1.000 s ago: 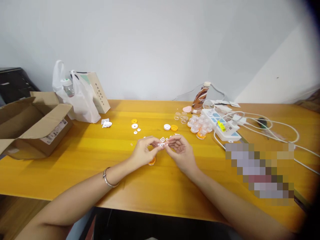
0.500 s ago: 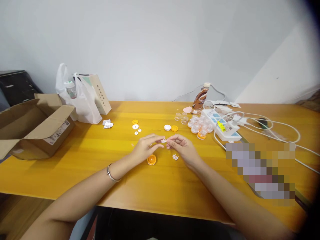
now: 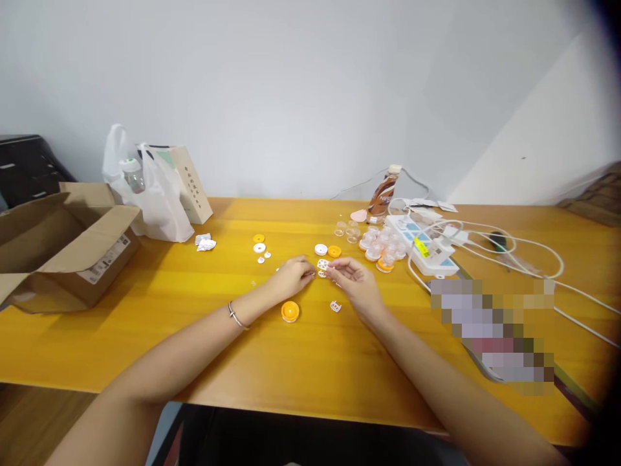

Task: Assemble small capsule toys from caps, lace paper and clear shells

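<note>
My right hand (image 3: 358, 285) pinches a small white openwork plastic piece (image 3: 323, 264) between thumb and fingers, tilted so its cut-out face shows. Just left of it, my left hand (image 3: 295, 278) is closed, thumb and fingertips together low over the table; anything between them is too small to make out. Another white openwork piece (image 3: 336, 306) lies below my right hand. An orange round cup-like part (image 3: 290, 311) sits below my left wrist. Beyond the hands rest a white disc (image 3: 321, 249) and an orange disc (image 3: 334, 251).
On the left are a cardboard box (image 3: 90, 272), a white plastic bag (image 3: 162, 213) and foil scraps (image 3: 206, 243). Clear domed pieces (image 3: 381, 246), a bottle (image 3: 383, 194), a power strip (image 3: 420, 243) with cables and a blurred-out flat object (image 3: 490, 336) occupy the right.
The white openwork piece has turned to show its flat face. My left fingers have drawn away from it and curled together. The whole view has shifted slightly.
</note>
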`<control>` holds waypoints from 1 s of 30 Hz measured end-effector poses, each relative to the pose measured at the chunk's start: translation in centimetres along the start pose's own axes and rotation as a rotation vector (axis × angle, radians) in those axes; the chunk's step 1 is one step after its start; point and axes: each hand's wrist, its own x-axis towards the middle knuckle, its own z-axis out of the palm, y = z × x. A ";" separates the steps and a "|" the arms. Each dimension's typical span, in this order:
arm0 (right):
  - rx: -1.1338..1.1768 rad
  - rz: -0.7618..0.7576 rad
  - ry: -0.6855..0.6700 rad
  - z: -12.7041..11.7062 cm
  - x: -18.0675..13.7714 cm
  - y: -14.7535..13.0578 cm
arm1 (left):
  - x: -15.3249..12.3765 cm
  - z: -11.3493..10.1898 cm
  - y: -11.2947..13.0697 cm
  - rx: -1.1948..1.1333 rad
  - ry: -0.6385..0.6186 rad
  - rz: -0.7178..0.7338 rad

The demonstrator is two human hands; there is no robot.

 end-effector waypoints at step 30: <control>-0.032 0.191 -0.182 0.9 -0.9 0.3 | -4.8 -3.7 1.8 -0.647 0.220 -0.070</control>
